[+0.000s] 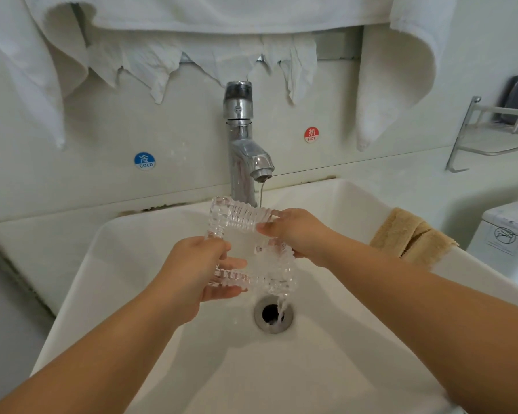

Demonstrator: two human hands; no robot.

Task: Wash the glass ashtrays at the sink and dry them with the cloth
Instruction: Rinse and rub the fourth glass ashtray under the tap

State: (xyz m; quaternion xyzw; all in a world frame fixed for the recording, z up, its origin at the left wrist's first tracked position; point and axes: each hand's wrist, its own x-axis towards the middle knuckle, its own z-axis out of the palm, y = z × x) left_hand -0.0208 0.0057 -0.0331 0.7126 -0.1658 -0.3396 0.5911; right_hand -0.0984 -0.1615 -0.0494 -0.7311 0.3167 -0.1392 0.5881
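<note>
Over the sink basin: both hands grip one glass ashtray.
Left hand [202,268] clasps the near-left edge of the ashtray [245,249]; right hand [295,234] pinches its far-right edge. Ashtray is tilted under the tap [245,144]; water runs off it toward the drain [273,314] of the sink [132,294]. Tan cloth [413,237] lies on the right rim.

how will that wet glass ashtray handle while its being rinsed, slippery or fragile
Probably slippery: water runs off the glass ashtray, though its ribbed edges may aid grip. Likely heavy and rigid, since left hand and right hand both hold it. Could chip against the sink.
</note>
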